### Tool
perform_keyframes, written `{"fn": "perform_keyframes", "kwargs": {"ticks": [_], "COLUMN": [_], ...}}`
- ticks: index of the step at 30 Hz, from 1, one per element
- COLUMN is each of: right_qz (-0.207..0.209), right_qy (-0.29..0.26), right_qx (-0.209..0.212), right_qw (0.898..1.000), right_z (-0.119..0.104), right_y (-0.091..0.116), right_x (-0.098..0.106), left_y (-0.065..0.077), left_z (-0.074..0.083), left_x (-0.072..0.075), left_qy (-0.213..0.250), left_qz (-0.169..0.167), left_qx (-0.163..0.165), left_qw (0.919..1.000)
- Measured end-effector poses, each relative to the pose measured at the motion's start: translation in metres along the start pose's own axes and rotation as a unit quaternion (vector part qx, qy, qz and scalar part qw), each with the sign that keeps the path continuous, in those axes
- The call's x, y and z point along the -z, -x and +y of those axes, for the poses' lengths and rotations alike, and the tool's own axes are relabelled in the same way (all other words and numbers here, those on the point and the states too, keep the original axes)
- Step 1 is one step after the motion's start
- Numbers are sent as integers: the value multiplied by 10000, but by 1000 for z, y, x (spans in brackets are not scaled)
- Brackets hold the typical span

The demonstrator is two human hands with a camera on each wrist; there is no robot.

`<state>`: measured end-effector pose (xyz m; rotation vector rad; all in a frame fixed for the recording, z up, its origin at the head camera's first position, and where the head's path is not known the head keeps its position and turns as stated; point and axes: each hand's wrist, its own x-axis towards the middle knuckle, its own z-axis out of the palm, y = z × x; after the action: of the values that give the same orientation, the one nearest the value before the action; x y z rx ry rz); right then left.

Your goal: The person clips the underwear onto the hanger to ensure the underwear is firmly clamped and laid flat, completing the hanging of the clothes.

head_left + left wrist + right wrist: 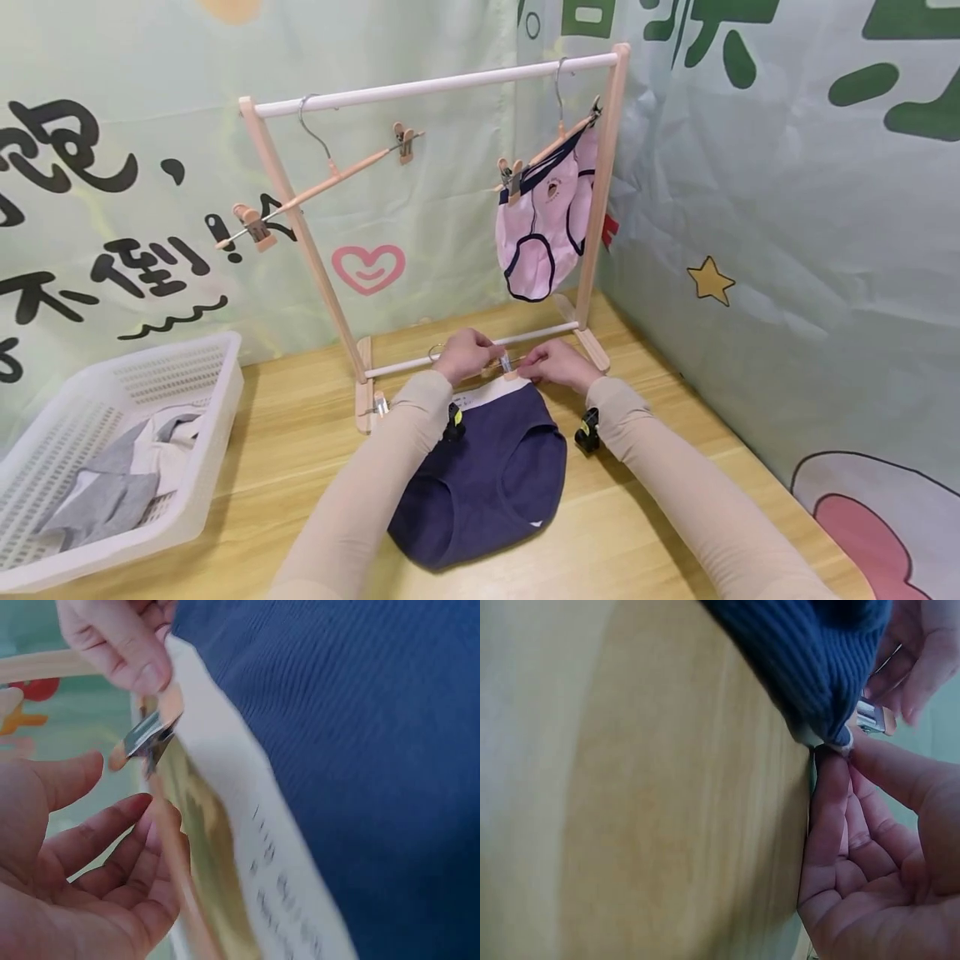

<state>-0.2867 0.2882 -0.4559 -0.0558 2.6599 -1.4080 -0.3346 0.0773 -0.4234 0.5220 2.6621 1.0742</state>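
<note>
**Waistband corner pinched beside a hanger clip**

The navy underpants (487, 467) are laid flat on the table (288, 467), with the white waistband (225, 742) turned toward the rack (322, 258). One end of the waistband is pinched between the thumb and fingers of the right hand (562, 365). By the left hand (82, 855), nothing is clamped: thumb and fingers are held apart around the clip (150, 735) and close to the hanger (176, 855). The clip's tip is seen over the waistband; how firmly it bites cannot be told.

The step is judged to be the clipping of this end. The corner is best kept taut and level with the hanger until the clip is settled, with the fabric unbunched and fingertips kept out of the bite. Whether the far end is fastened is hidden by the left forearm.

Behind the hands, reach is limited by the rack's bottom bar (536, 333) and right foot (594, 348). More open wood is offered right of the underpants; farther left, the basket (217, 417) stands well apart.
</note>
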Motion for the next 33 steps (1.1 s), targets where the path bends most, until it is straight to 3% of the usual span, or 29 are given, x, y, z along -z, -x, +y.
{"fn": "perform_keyframes", "kwargs": {"ticks": [4,8,14,23,27,33], "right_qz": [48,71,19,-69,-87,-108], "right_qy": [96,142,37,-42,13,82], "right_qx": [9,-12,13,100,139,185], "right_qw": [9999,9999,10000,9999,9999,9997], "right_z": [-1,-4,-4,1,0,-5], "right_y": [0,3,4,5,4,4], "right_x": [0,-1,-1,0,0,-1], "left_y": [6,15,32,65,76,89], "left_z": [-6,-19,-39,-67,-82,-99], "left_x": [16,35,62,90,94,92], "left_qy": [62,230,-265,-818,-1028,-1401], "left_qz": [137,333,383,122,-55,-148], "left_qx": [-129,-518,-1159,-1095,-950,-1009], "left_qw": [9998,9978,9922,9905,9901,9849]}}
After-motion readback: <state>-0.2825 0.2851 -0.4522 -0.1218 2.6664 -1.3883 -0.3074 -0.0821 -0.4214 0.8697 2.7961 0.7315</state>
